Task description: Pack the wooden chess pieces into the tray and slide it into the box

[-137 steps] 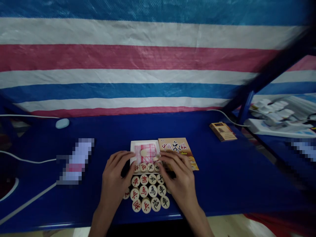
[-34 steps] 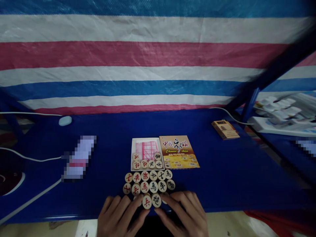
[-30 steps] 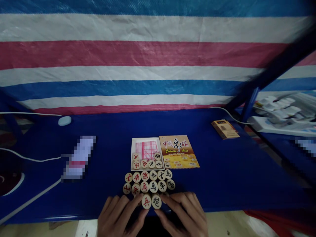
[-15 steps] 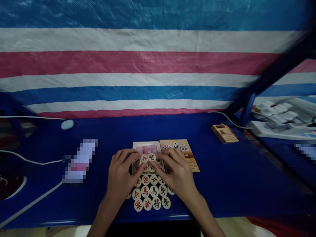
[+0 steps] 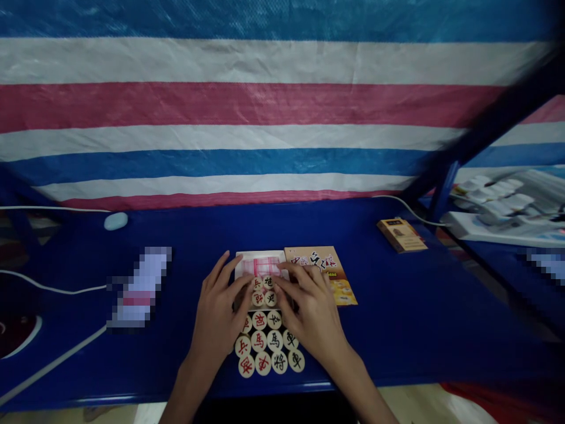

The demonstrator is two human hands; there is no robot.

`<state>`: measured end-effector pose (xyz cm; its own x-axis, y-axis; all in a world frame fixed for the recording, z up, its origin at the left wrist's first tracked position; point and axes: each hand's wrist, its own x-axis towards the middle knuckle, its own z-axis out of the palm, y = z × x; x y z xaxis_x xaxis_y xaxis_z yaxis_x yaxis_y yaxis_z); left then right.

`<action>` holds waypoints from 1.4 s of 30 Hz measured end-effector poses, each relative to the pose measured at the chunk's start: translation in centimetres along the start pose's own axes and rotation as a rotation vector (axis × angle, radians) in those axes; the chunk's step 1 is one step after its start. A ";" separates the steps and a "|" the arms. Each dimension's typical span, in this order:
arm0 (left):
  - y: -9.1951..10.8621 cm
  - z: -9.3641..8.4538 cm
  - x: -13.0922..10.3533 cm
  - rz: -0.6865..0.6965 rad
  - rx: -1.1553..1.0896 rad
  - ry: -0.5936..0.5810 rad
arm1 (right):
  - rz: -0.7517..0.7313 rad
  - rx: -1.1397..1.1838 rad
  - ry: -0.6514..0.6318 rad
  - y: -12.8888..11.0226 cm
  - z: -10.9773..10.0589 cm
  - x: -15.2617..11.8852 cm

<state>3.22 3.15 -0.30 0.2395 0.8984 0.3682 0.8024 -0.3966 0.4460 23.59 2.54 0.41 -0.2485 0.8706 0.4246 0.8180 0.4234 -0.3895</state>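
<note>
white tray (image 5: 261,254) holds round pieces (image 5: 258,298) between left hand (image 5: 217,309) and right hand (image 5: 314,303).

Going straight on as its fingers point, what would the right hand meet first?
The right hand would probably meet the upper black-marked disc by its fingers first; whether they touch is unclear.

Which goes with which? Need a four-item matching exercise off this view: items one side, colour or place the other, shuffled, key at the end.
Column 1
1. Left hand
2. Power strip
3. Right hand
4. Chinese chess cover

Column 2
A. Tan and yellow, to the right of the white tray
B. Fingertips at the upper visible red-marked disc
C. White, at the far right of the picture
D. Fingertips at the upper visible black-marked disc

Pairs: 1-B, 2-C, 3-D, 4-A
</note>
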 end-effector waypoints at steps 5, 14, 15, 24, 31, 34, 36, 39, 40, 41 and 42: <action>-0.1 -0.1 -0.2 -0.004 -0.038 0.020 | 0.021 0.062 0.015 0.0 -0.2 0.1; 0.0 -2.3 -5.6 -0.014 -0.072 0.240 | 0.026 0.213 0.174 0.2 -1.8 -5.2; 0.0 -2.5 -6.5 -0.006 -0.054 0.220 | 0.026 0.217 0.149 0.2 -2.0 -6.0; 0.9 -1.9 -9.4 0.049 0.080 0.182 | -0.068 0.107 0.071 -0.2 -1.9 -8.4; 0.8 -1.7 -9.4 0.106 0.053 0.217 | -0.050 0.104 0.074 -0.2 -1.5 -8.1; 1.2 -2.0 -9.6 0.063 -0.004 0.268 | -0.035 0.151 0.075 -0.3 -1.9 -8.1; 1.4 -2.3 -9.1 0.051 -0.036 0.302 | -0.028 0.195 0.100 -0.2 -2.2 -7.6; 1.5 -2.4 -7.2 0.065 -0.068 0.307 | -0.042 0.243 0.153 -0.3 -2.3 -5.8; 1.4 -2.3 -6.2 0.079 -0.084 0.297 | -0.049 0.255 0.165 -0.3 -2.2 -4.9; 1.4 -2.1 -5.3 0.097 -0.102 0.286 | -0.056 0.267 0.176 -0.3 -2.0 -4.1; 1.3 -1.9 -4.4 0.113 -0.126 0.270 | -0.065 0.281 0.187 -0.4 -1.7 -3.3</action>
<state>2.19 -1.69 0.22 0.1559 0.7717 0.6166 0.7006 -0.5264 0.4817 24.99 -0.92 0.54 -0.1745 0.7898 0.5880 0.6221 0.5513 -0.5559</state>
